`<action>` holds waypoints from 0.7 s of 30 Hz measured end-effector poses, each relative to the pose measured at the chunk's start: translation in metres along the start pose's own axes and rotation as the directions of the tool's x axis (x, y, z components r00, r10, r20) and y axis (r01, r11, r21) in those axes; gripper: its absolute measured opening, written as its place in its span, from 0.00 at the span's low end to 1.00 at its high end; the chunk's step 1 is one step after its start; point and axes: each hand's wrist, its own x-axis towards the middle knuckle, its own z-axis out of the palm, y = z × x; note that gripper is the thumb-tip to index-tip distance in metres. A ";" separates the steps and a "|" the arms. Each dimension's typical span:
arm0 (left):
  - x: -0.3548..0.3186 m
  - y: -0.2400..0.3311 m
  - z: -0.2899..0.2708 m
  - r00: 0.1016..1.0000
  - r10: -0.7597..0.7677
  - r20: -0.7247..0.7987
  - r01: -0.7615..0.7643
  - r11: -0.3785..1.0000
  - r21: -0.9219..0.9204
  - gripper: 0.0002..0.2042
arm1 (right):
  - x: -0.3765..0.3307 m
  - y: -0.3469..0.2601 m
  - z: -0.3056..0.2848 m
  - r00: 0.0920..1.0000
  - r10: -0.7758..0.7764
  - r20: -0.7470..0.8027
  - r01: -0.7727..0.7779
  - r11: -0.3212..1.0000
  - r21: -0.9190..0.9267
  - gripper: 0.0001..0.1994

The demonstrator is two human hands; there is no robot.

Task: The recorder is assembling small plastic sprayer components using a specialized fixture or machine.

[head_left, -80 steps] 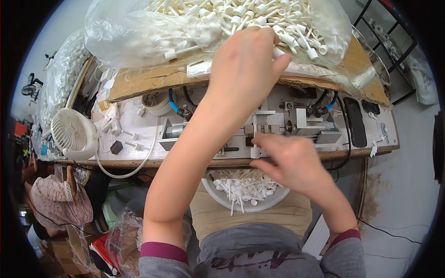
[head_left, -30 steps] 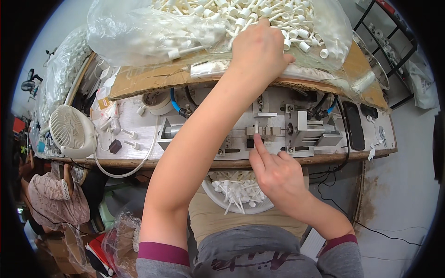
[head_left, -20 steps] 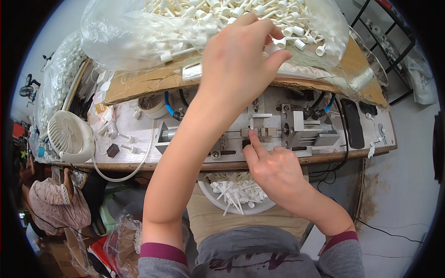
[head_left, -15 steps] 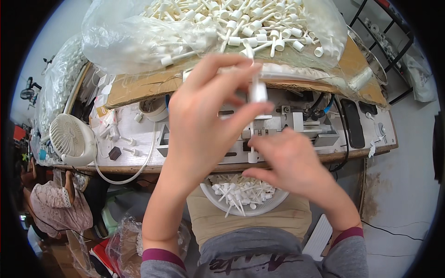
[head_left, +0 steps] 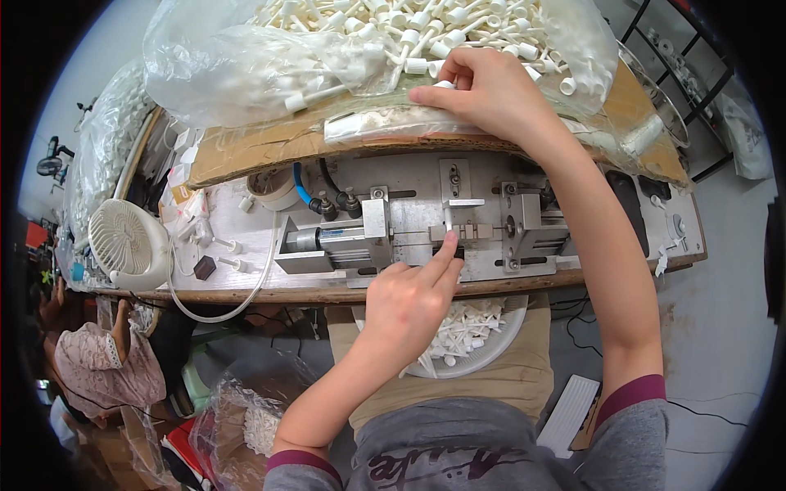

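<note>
My left hand [head_left: 412, 301] reaches over the table's front edge with its index finger stretched out. That fingertip touches a thin white stick [head_left: 449, 219] lying across the small metal block [head_left: 475, 232] in the middle of a metal fixture. My right hand [head_left: 503, 96] is farther back, at the near edge of a big heap of white capped sticks [head_left: 458, 20]. Its thumb and fingers pinch a white capped stick [head_left: 444, 84]; only part of the cap shows. On my lap, partly behind my left hand, a white bowl [head_left: 512, 335] contains more capped sticks.
Metal cylinders [head_left: 344, 241] with hoses flank the block. A cardboard sheet [head_left: 246, 155] and clear plastic bag [head_left: 205, 82] lie under and around the heap. A small white fan [head_left: 127, 241] stands left; a dark phone [head_left: 629, 213] lies right. Another person [head_left: 106, 360] sits at far left.
My right hand has gone from the fixture back to the heap and pinches a capped stick. My left hand has come down from above the fixture, without the capped stick, onto the block.
</note>
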 end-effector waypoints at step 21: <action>0.097 -0.048 -0.057 0.932 -0.011 -0.361 -0.025 0.995 -0.095 0.07 | -0.203 -0.029 0.016 0.945 -0.324 -0.042 0.323 0.946 -0.024 0.16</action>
